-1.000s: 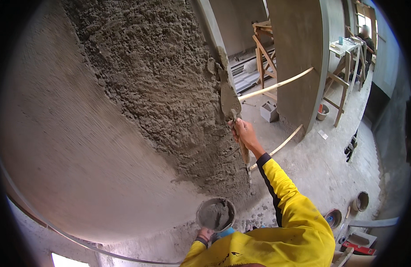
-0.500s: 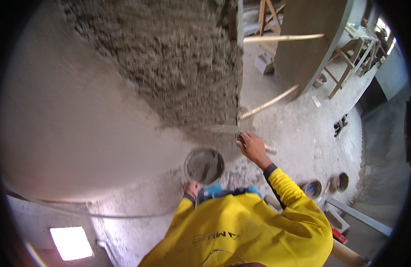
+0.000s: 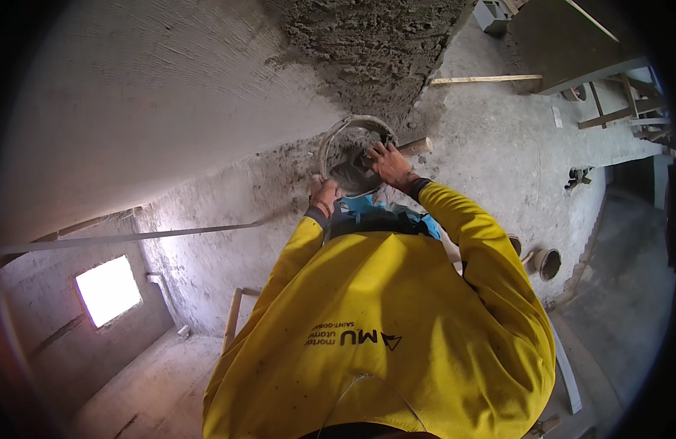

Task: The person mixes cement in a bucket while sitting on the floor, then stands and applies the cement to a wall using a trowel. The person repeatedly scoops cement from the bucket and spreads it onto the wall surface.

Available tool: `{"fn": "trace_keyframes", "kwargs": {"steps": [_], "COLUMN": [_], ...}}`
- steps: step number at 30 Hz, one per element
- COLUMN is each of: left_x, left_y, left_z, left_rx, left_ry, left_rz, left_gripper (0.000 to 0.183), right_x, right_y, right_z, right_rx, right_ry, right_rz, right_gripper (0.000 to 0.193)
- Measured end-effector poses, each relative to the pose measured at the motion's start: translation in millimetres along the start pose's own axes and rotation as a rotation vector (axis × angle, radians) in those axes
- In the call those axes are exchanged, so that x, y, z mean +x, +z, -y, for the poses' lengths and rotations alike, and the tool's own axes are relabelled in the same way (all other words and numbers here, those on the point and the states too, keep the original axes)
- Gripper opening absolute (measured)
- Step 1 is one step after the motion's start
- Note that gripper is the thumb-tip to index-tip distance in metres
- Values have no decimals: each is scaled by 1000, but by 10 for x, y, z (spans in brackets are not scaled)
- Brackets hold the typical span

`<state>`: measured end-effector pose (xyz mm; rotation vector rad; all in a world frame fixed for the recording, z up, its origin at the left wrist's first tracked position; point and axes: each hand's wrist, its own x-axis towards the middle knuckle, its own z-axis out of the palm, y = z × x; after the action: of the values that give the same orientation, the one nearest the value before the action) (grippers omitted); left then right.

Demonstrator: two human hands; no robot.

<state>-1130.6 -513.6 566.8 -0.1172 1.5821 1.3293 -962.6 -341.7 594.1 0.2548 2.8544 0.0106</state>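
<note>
Grey mortar [image 3: 349, 178] is lying wet in a round bucket [image 3: 324, 155], seen from the head camera, and the bucket is sitting straight ahead of the person's torso, just beyond the cuffs of the yellow shirt [image 3: 382, 314]. The left hand [image 3: 325, 194] is grasping the bucket at its near left rim, its fingers bending over the edge. The right hand [image 3: 390, 164] is crossing the right side of the rim, its fingers curling round what is probably a wooden-handled trowel [image 3: 418, 146]. The handle's pale end is jutting out beyond the hand, up and to the right; the blade is not showing clearly, so how deep it is sitting in the mortar cannot be told.

The relation that counts is running across the bucket's mouth: the handle's long axis is slanting from upper right down to lower left, seemingly pointing into the bucket, toward the mortar. The right hand is lying nearer the middle of the mouth, while the left is staying out at the rim, near the larger patch of mortar. Whether the bucket is resting on anything or hanging from the left hand cannot be told.

Beyond the bucket, rough mortar coating [image 3: 374, 58] is covering the wall's corner, and smoother plaster [image 3: 170, 95] is spreading to its left. To the right, a wooden stick [image 3: 488, 78] is lying well apart from both hands.
</note>
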Motion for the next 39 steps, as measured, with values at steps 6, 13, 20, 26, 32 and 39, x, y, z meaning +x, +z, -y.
{"fn": "trace_keyframes", "kwargs": {"steps": [6,13,20,26,32,39], "left_x": [-151,226,288,729,262,723], "left_y": [29,-377,-655,-519,-340,-323], "left_z": [-89,305,235,255,89,379], "left_rx": [-41,208,1040,921,815,675], "left_ry": [-20,146,738,512,556,277], "left_rz": [-14,68,253,388,363,212], "left_gripper": [25,9,29,32,36,19], "right_x": [-269,-535,-915,-1465,-1961,-1953], "right_y": [199,444,-632,-2366,-4202,-4207], "right_z": [142,394,-568,-2334,-3231,-3421], "right_rx": [607,868,759,273,777,751], "right_ry": [276,454,538,462,307,373], "right_rz": [-150,-610,-847,-1234,-988,-1004], "right_gripper": [30,36,27,26,50,40]}}
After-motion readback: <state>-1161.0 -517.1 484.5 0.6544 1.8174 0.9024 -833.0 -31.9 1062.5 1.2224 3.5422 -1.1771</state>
